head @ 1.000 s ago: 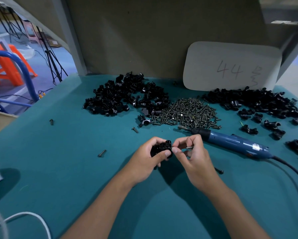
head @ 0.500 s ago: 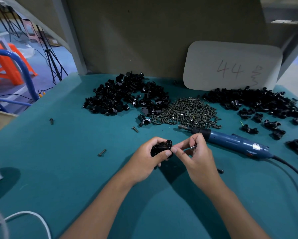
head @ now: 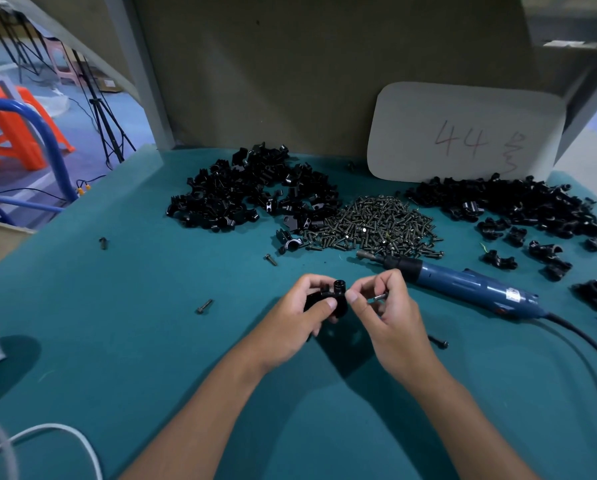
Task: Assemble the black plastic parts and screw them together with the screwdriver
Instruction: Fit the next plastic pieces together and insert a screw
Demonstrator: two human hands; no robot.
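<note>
While left hand point(head: 300, 315) grips black plastic part point(head: 337, 292) above tabletop point(head: 117, 341), fingers curled round it, right hand point(head: 383, 306) pinches small screw point(head: 380, 296) just beside part. Blue screwdriver point(head: 463, 285) lies on tabletop right of hands, untouched. Screw pile point(head: 376, 226) behind, between two heaps of black parts point(head: 255, 192).

Handwritten "44" on a white board

The white board point(head: 463, 133) leans against the back wall behind the pile of screws point(head: 376, 226); "44" is written on it by hand in faint reddish strokes, with a dark scribbled mark just to its right that cannot be read. The label on the blue screwdriver point(head: 463, 285) near that pile is too small to read.
</note>
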